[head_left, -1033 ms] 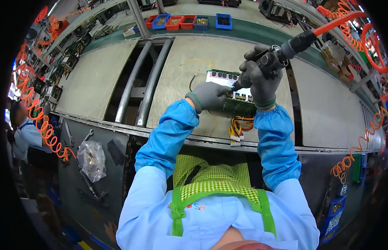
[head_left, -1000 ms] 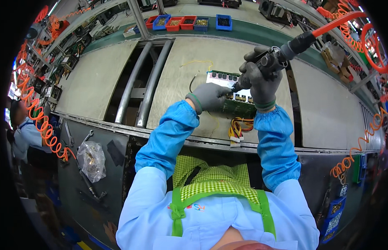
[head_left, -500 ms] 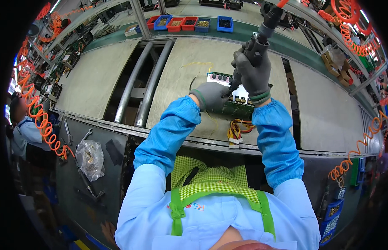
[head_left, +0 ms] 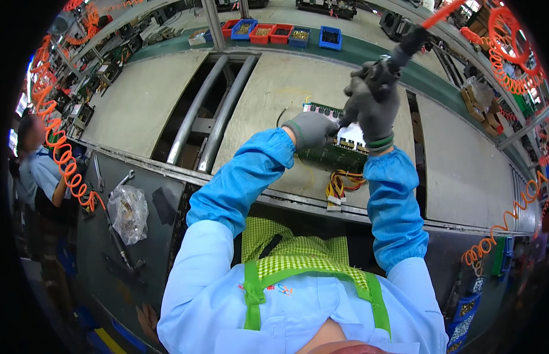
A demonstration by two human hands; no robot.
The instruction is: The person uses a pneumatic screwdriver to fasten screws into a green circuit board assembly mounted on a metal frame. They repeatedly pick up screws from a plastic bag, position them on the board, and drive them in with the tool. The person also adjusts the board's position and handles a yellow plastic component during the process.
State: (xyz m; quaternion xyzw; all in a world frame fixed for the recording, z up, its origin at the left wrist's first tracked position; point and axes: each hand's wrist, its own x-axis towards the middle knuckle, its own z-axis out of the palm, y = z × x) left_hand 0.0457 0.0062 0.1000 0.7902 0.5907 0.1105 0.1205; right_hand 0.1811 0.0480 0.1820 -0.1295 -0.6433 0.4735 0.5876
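Observation:
My right hand (head_left: 374, 109), in a grey glove, is wrapped round a black power screwdriver (head_left: 407, 46) fed by an orange hose. The tool leans, its top to the far right and its lower end toward my left hand. My gloved left hand (head_left: 312, 130) is closed beside that lower end, and its fingertips hide what they pinch. Beneath both hands lies a green circuit board (head_left: 330, 158) with a white plate and dark components, partly covered by them. A bundle of yellow, red and black wires (head_left: 339, 182) with a pale connector lies at its near side.
Two metal rollers (head_left: 226, 112) lie in a gap left of the board. Blue and red bins (head_left: 298, 36) of small parts line the far side. At the near left are a plastic bag (head_left: 128, 213) and wrenches (head_left: 122, 182). Another person (head_left: 41, 168) works at far left.
The screwdriver's top has tilted farther right, and my right hand has turned with it. The whole view has shifted slightly; the left hand stays by the tool's lower end over the board.

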